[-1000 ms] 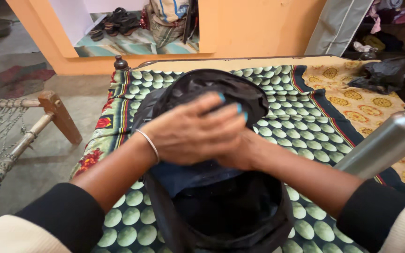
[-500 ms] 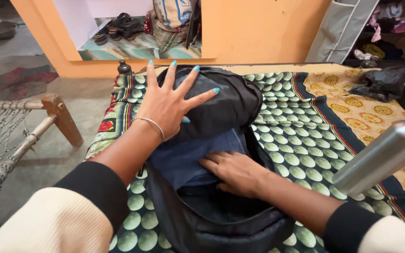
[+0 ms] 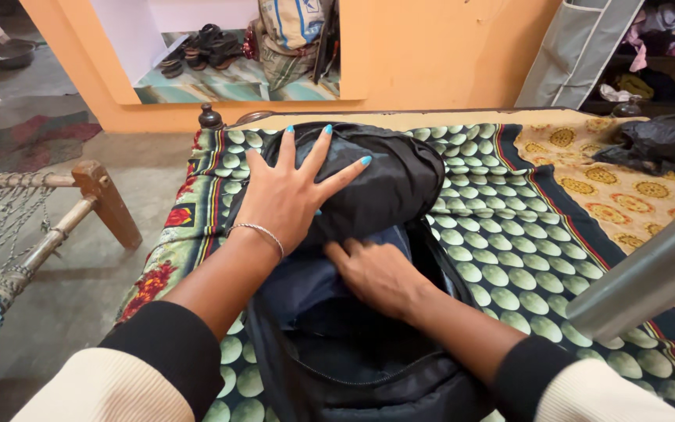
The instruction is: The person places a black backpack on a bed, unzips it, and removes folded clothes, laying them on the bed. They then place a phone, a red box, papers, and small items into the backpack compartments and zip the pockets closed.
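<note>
Lying open nearest the camera, a black bag [image 3: 353,367] rests on a bed [image 3: 509,258] spread with a cloth patterned in green discs, its zipped mouth gaping toward the viewer and showing a dark inside. Both forearms come in from the bottom edge, in cream sleeves with black cuffs.

At the mouth, the right hand [image 3: 376,273] lies palm down on a dark blue cloth [image 3: 306,281] that sits in the upper part of the opening. Its fingers are nearly straight and point away and to the left, their tips pushed under the edge of the flap; it presses flat and grasps nothing that can be seen.

Just beyond, the left hand [image 3: 287,195] rests on the bag's black flap [image 3: 384,176], which bulges up at the far end. This hand is spread wide, all fingers splayed and flat on the fabric, holding it down without closing on it. Its nails are painted blue, and a thin silver bangle [image 3: 259,232] circles the wrist.

To the right, close to the lens, a grey metal flask [image 3: 642,281] juts in from the edge, blurred. Farther right on the bed lies a yellow cloth with round motifs [image 3: 626,187] and a black plastic bag [image 3: 650,141].

At the left stands a wooden cot [image 3: 48,227] with woven rope. Beyond the bed rises an orange wall [image 3: 447,47], with sandals [image 3: 197,47] and a sack [image 3: 294,23] in an alcove.
</note>
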